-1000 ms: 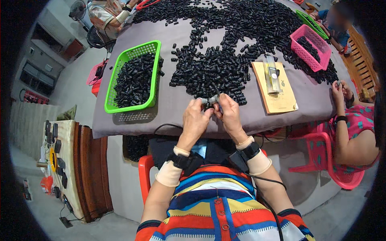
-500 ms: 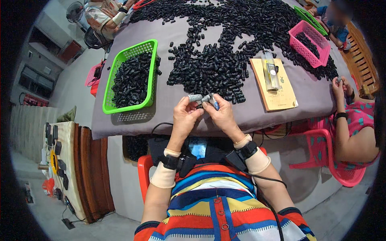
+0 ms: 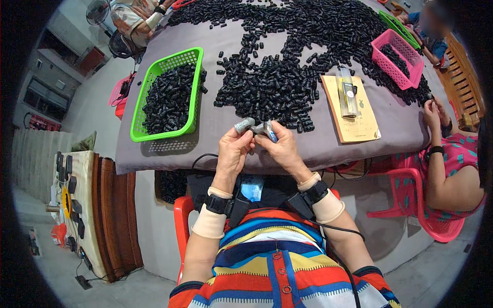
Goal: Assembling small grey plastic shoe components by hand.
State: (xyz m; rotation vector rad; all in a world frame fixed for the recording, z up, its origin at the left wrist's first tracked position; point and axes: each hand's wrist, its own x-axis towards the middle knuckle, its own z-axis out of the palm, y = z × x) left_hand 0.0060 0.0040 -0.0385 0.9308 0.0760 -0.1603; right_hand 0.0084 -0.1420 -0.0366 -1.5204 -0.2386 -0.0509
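Note:
Over the table's near edge, my left hand (image 3: 232, 156) and right hand (image 3: 285, 151) meet fingertip to fingertip. Grey wrapping (image 3: 244, 124) covers a fingertip of my left hand, and another grey wrap shows on the right. My left fingers pinch a small black piece, mostly hidden by the fingertips. In my right hand is a slim blue-and-silver tool (image 3: 272, 134), its kind unclear behind the fingers. Just beyond lies a pile of small black cylindrical parts (image 3: 267, 90). A green basket (image 3: 197, 87) filled with black pieces stands left of my hands.
A yellow-brown pad (image 3: 362, 126) bears a clear plastic case (image 3: 348, 95). At the right are a pink basket (image 3: 411, 79) and a green basket (image 3: 398, 31). Other people work at the right and far left. A grey cloth (image 3: 164, 156) covers the table; a cable hangs at its edge.
My left wrapped finger has tilted, and my fingertips have drawn closer together around the small piece. The picture has shifted slightly; the baskets and the pad stay in place.

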